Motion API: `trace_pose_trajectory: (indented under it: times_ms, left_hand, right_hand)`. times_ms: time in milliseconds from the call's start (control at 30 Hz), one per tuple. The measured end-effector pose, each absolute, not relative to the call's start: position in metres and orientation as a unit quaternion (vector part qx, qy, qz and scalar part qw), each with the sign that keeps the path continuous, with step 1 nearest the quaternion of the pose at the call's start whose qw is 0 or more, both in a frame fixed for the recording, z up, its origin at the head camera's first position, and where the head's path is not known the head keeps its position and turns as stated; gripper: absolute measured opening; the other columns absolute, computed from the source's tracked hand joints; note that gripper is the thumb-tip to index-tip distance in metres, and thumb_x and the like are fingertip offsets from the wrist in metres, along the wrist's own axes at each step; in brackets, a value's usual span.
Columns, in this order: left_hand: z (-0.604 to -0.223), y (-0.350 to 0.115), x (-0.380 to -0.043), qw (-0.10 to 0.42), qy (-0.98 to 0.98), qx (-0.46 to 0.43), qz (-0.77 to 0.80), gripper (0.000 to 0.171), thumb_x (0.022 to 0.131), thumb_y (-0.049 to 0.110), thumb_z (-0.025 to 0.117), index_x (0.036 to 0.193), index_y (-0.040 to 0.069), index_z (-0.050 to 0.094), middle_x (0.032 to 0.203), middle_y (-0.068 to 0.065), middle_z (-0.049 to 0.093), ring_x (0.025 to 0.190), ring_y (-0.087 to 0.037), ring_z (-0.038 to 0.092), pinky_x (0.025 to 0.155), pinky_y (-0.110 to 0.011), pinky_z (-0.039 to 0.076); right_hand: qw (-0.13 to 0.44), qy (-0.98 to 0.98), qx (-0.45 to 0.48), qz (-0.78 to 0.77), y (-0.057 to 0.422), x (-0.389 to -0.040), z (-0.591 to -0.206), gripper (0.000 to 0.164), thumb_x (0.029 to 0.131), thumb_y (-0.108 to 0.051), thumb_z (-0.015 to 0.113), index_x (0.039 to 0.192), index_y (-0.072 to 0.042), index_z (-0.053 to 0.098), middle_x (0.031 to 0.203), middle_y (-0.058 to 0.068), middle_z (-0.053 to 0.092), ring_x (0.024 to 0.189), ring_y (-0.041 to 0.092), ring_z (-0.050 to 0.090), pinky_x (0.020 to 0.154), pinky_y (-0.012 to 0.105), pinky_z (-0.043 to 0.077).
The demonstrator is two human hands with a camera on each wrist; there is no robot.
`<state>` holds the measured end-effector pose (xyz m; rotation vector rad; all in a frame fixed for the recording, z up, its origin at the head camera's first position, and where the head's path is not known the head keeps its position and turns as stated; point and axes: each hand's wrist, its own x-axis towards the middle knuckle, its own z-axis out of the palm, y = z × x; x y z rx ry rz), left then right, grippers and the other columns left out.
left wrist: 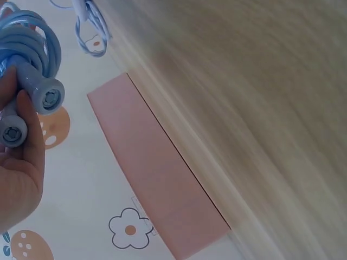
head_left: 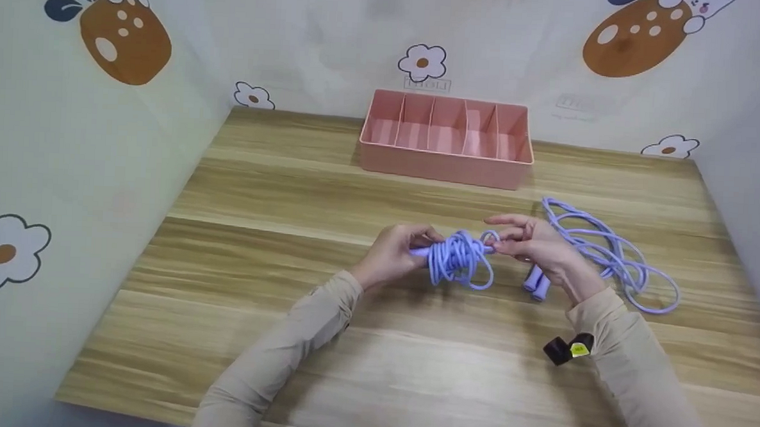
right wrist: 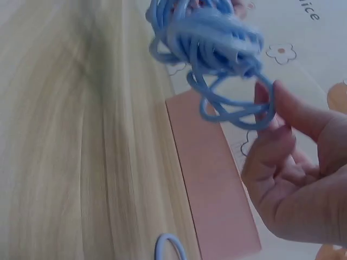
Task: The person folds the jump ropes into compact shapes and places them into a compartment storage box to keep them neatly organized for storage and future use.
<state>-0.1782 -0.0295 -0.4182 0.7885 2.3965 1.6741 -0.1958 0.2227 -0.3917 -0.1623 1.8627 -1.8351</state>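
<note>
A light blue jump rope (head_left: pixel 458 258) is wound in a bundle round its own handles, held up over the table. My left hand (head_left: pixel 391 252) grips the two handles (left wrist: pixel 40 89) at the bundle's left end; their round ends show side by side in the left wrist view. At the other end, my right hand (head_left: pixel 539 246) pinches a small loop (right wrist: pixel 270 108) of the rope between thumb and fingertips. Another jump rope of the same colour lies loosely coiled on the table beyond my right wrist, its two handles (head_left: pixel 539 291) side by side, partly behind that hand.
A pink box (head_left: pixel 443 165) with several compartments stands at the back of the wooden table (head_left: pixel 254 311), against the patterned wall (head_left: pixel 323 50). A black device (head_left: pixel 559 351) with a yellow label is at my right sleeve.
</note>
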Motion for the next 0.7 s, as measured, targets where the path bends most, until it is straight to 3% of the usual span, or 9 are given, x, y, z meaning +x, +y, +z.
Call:
trace_pose_trajectory:
  times_ms: [133, 267, 400, 533, 700]
  left_hand:
    - [-0.420, -0.025, -0.180, 0.046, 0.800, 0.223, 0.555, 0.027, 0.070, -0.009, 0.069, 0.095, -0.002, 0.061, 0.103, -0.017, 0.065, 0.089, -0.024, 0.066, 0.076, -0.019, 0.051]
    - [-0.422, -0.019, -0.182, 0.064, 0.777, 0.152, 0.607, 0.031, 0.070, -0.011, 0.067, 0.098, -0.003, 0.059, 0.097, -0.018, 0.067, 0.081, -0.028, 0.067, 0.060, -0.024, 0.054]
    - [-0.419, -0.012, -0.184, 0.075, 0.726, 0.081, 0.679, 0.033, 0.069, -0.015, 0.064, 0.100, -0.005, 0.057, 0.090, -0.020, 0.067, 0.068, -0.029, 0.067, 0.046, -0.026, 0.051]
    - [-0.414, -0.006, -0.187, 0.046, 0.689, 0.018, 0.723, 0.038, 0.065, -0.019, 0.062, 0.101, -0.005, 0.058, 0.088, -0.022, 0.067, 0.064, -0.019, 0.066, 0.050, -0.027, 0.053]
    - [-0.412, -0.005, -0.194, 0.020, 0.639, -0.056, 0.767, 0.042, 0.064, -0.020, 0.060, 0.103, -0.006, 0.059, 0.084, -0.023, 0.067, 0.060, -0.017, 0.064, 0.054, -0.030, 0.054]
  right_hand:
    - [0.102, 0.810, -0.109, -0.566, 0.212, -0.194, -0.388, 0.034, 0.078, 0.002, 0.066, 0.109, 0.011, 0.058, 0.079, 0.003, 0.069, 0.071, 0.008, 0.063, 0.063, 0.016, 0.051]
    - [-0.119, 0.892, -0.162, -0.405, 0.195, -0.190, -0.383, 0.016, 0.074, -0.005, 0.073, 0.089, 0.000, 0.071, 0.078, 0.010, 0.070, 0.064, 0.018, 0.066, 0.057, 0.025, 0.054]
    - [-0.301, 0.867, -0.189, -0.350, 0.179, -0.189, -0.382, 0.008, 0.074, -0.004, 0.073, 0.081, -0.001, 0.071, 0.075, 0.010, 0.070, 0.062, 0.022, 0.066, 0.054, 0.032, 0.054]
    - [-0.395, 0.825, -0.194, -0.354, 0.168, -0.187, -0.381, 0.006, 0.075, 0.001, 0.069, 0.081, -0.001, 0.069, 0.077, 0.008, 0.069, 0.066, 0.022, 0.063, 0.058, 0.032, 0.053]
    - [-0.416, 0.809, -0.210, -0.358, 0.155, -0.182, -0.383, 0.011, 0.074, 0.002, 0.068, 0.085, -0.003, 0.069, 0.080, 0.007, 0.068, 0.072, 0.022, 0.060, 0.061, 0.027, 0.050]
